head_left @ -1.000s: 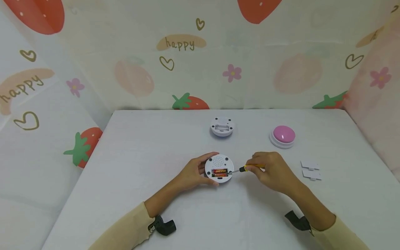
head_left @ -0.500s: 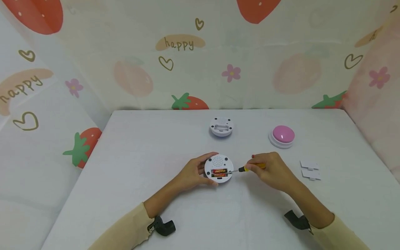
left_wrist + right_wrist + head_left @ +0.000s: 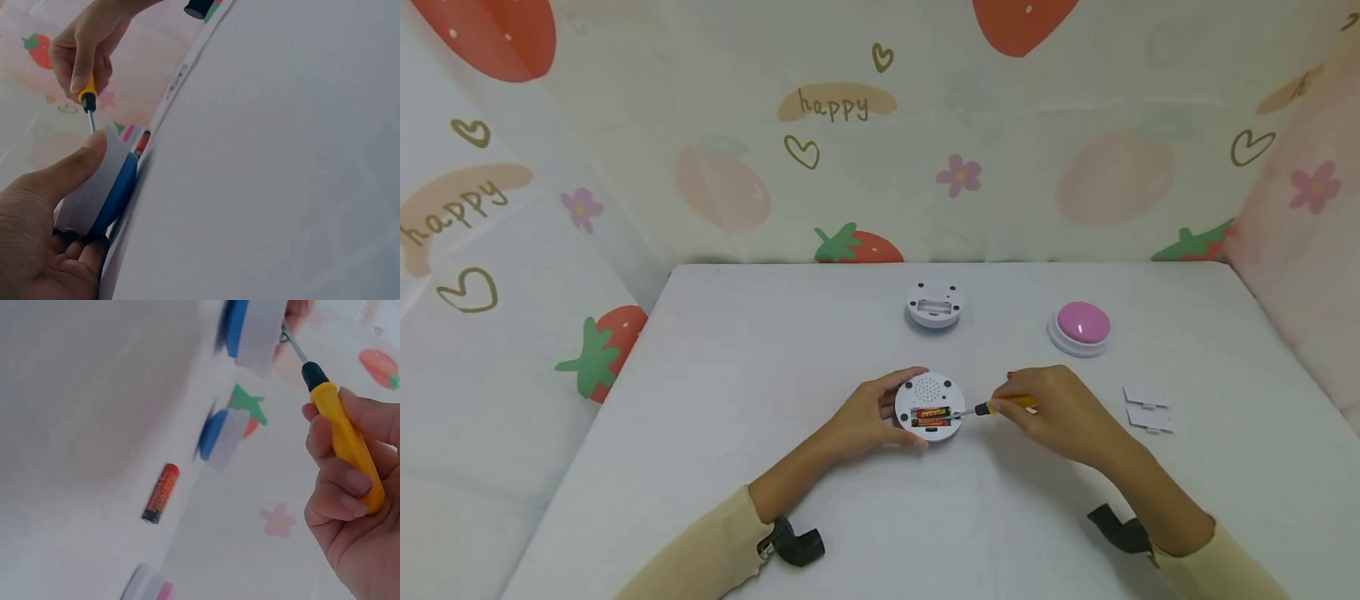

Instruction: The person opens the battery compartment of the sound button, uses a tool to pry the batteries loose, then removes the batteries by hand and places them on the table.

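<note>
My left hand (image 3: 871,417) grips a round white push-button buzzer (image 3: 928,387) turned underside up. Its thumb lies on the white base and its fingers curl by the blue dome (image 3: 119,194) below. Two red-and-black batteries (image 3: 931,412) sit side by side in the open compartment. A yellow-handled screwdriver (image 3: 344,444) is held in my right hand (image 3: 1051,412), fingers and thumb wrapped along the handle. The screwdriver's metal shaft reaches the right end of the compartment, its tip right at the batteries.
Behind stands another upturned white buzzer (image 3: 934,308) with a bare battery compartment. A pink-topped buzzer (image 3: 1082,323) is at the back right, with two white battery covers (image 3: 1148,408) nearer. One loose battery (image 3: 160,494) lies on the table, mostly hidden behind my right hand in the head view.
The screwdriver and right hand have shifted very slightly, and a red end of the loose battery now shows past the right hand. Both grips are the same.
</note>
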The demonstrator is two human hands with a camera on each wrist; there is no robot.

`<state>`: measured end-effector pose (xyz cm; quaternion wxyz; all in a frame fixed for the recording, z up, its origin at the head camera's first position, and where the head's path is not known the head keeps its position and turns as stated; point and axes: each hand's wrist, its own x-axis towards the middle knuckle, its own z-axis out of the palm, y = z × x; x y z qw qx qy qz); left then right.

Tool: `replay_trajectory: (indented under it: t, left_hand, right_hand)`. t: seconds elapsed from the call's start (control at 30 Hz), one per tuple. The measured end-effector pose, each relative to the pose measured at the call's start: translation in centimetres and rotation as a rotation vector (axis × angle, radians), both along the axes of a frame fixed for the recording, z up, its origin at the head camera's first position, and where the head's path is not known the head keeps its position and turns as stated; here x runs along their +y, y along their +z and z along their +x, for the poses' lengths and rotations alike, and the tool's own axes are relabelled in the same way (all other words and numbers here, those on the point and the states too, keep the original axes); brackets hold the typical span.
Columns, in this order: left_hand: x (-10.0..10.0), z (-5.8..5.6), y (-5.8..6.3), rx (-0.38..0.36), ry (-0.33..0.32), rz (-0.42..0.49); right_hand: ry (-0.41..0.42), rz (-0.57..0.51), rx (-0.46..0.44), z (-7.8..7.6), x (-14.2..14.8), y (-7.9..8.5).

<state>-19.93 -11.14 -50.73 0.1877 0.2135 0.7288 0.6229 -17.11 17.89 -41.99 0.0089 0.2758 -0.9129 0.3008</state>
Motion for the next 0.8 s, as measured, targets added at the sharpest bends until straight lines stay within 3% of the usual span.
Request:
replay_trajectory:
  t: [0.2,0.8]
  left_hand:
    - [-0.13,-0.05,0.05,0.004,0.001,-0.025]
    - [0.04,-0.08,0.19,-0.003,-0.004,-0.017]
  right_hand:
    - [0.014,0.041,0.067,0.39,0.15,0.89]
    - [0.05,0.056,0.166,0.62,-0.13,0.89]
